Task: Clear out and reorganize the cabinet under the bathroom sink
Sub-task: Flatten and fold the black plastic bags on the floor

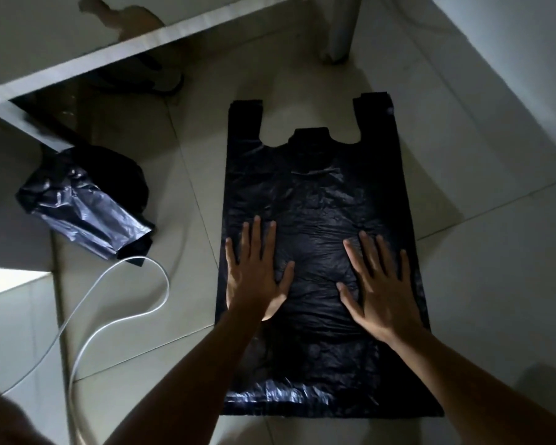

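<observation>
A black plastic bag (318,194) lies spread flat on the tiled floor (463,284), handles pointing away beyond the fingertips. The left hand (254,277) and right hand (379,290) press on its middle, fingers straight and splayed, gripping nothing. Out past the left hand's little finger sit a crumpled black bag (84,203) (half under a shelf edge) and a white cable (135,303).
</observation>
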{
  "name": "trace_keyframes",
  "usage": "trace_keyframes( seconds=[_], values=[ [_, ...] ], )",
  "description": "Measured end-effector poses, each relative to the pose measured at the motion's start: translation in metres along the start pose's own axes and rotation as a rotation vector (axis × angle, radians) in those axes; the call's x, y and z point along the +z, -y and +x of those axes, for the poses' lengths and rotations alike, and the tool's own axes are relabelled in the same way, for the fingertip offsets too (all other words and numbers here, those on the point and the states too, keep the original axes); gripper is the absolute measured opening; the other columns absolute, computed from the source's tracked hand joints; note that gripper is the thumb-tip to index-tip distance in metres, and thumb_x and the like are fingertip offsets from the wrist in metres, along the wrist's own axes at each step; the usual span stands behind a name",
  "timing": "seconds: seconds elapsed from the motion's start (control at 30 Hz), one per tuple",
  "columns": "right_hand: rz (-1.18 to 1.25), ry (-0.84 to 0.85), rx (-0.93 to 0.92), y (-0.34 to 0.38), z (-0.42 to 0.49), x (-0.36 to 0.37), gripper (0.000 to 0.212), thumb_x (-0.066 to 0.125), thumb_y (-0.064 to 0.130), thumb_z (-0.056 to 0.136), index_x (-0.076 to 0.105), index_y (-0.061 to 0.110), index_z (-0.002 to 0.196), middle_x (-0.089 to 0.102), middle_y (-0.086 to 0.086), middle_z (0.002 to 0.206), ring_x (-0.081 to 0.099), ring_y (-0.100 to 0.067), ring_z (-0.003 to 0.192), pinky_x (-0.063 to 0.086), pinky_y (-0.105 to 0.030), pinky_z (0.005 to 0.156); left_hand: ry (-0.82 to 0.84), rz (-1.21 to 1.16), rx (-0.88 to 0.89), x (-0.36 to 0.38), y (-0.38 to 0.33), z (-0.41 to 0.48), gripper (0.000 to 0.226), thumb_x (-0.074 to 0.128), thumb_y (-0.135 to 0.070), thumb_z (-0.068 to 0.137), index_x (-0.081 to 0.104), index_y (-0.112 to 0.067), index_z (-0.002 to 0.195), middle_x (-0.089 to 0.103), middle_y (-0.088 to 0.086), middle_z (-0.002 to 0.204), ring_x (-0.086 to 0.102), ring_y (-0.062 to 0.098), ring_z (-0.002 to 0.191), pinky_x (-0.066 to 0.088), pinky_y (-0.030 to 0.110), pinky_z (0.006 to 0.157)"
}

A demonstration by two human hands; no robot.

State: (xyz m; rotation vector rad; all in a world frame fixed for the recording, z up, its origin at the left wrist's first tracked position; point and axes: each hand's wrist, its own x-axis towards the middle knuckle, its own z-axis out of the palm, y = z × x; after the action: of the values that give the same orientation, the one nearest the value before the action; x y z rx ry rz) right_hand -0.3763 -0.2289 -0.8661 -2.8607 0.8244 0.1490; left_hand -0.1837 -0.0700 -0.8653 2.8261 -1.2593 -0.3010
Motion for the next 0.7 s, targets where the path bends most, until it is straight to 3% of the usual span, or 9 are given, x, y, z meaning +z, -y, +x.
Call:
trace_keyframes(
  seconds=[0.1,0.17,0.23,0.3,0.37,0.47,0.57,0.63,0.7],
  values=[
    [0.001,0.019,0.044,0.005,0.001,-0.001,0.080,0.037,0.064,0.092,0.012,0.028,0.159,0.006,-0.003,0.167,0.006,-0.029,0.154,0.009,-0.061,0.119,0.008,-0.021,0.002,-0.003,0.000,-0.001,0.080,0.020,-0.065,0.096,-0.005,-0.021,0.158,-0.011,0.008,0.165,-0.011,0.026,0.152,0.001,0.058,0.120],
    [-0.002,0.026,0.108,0.016,0.009,-0.011,0.083,0.047,0.062,0.082,0.028,0.026,0.154,0.024,-0.008,0.162,0.020,-0.034,0.149,0.014,-0.062,0.117,0.031,-0.046,0.012,-0.012,0.003,0.000,0.079,0.021,-0.065,0.095,0.000,-0.022,0.158,-0.006,0.008,0.166,-0.007,0.026,0.152,0.002,0.057,0.120],
    [-0.031,0.010,0.170,0.026,0.027,-0.025,0.076,0.054,0.061,0.072,0.045,0.025,0.138,0.046,-0.011,0.143,0.039,-0.037,0.134,0.023,-0.062,0.112,-0.010,-0.117,0.038,-0.028,0.009,0.009,0.073,0.032,-0.061,0.093,0.025,-0.022,0.154,0.022,0.009,0.161,0.021,0.028,0.148,0.020,0.054,0.116],
    [0.009,-0.092,0.136,0.045,0.055,-0.041,0.062,0.057,0.057,0.072,0.053,0.023,0.124,0.056,-0.009,0.122,0.052,-0.036,0.117,0.035,-0.056,0.103,-0.237,-0.190,0.071,-0.054,0.036,0.027,0.047,0.050,-0.046,0.089,0.057,-0.019,0.127,0.058,0.004,0.128,0.055,0.028,0.117,0.039,0.044,0.094],
    [0.167,-0.190,0.013,0.066,0.092,-0.053,0.047,0.055,0.048,0.078,0.056,0.021,0.117,0.060,-0.005,0.111,0.060,-0.033,0.102,0.048,-0.049,0.088,-0.490,-0.169,0.031,-0.093,0.076,0.052,0.023,0.060,-0.034,0.082,0.063,-0.018,0.098,0.061,0.002,0.097,0.059,0.028,0.089,0.040,0.040,0.078],
    [0.332,-0.153,-0.136,0.123,0.144,-0.072,0.035,0.062,0.045,0.084,0.059,0.026,0.113,0.062,-0.001,0.107,0.064,-0.026,0.097,0.053,-0.042,0.080,-0.651,-0.103,-0.169,-0.158,0.155,0.071,0.017,0.064,-0.031,0.078,0.059,-0.017,0.087,0.059,0.007,0.088,0.058,0.031,0.080,0.045,0.039,0.070],
    [0.455,0.034,-0.175,0.185,0.178,-0.082,0.037,0.069,0.050,0.083,0.063,0.027,0.111,0.064,0.002,0.110,0.064,-0.018,0.103,0.053,-0.037,0.087,-0.536,-0.110,-0.255,-0.199,0.227,0.073,0.037,0.063,-0.034,0.072,0.057,-0.017,0.104,0.056,0.012,0.108,0.059,0.036,0.095,0.052,0.044,0.077],
    [0.525,0.199,-0.203,0.226,0.189,-0.087,0.043,0.074,0.051,0.081,0.065,0.025,0.114,0.065,0.003,0.116,0.063,-0.015,0.109,0.050,-0.032,0.093,-0.270,-0.107,-0.191,-0.212,0.263,0.069,0.062,0.063,-0.034,0.068,0.050,-0.024,0.128,0.044,0.011,0.134,0.051,0.036,0.118,0.050,0.049,0.091],
    [0.551,0.310,-0.228,0.262,0.196,-0.089,0.049,0.074,0.048,0.082,0.064,0.024,0.123,0.064,0.003,0.125,0.060,-0.015,0.117,0.047,-0.027,0.097,-0.006,0.036,-0.118,-0.218,0.284,0.063,0.072,0.067,-0.031,0.075,0.041,-0.033,0.142,0.032,0.007,0.151,0.035,0.034,0.136,0.043,0.052,0.103]
  ],
)
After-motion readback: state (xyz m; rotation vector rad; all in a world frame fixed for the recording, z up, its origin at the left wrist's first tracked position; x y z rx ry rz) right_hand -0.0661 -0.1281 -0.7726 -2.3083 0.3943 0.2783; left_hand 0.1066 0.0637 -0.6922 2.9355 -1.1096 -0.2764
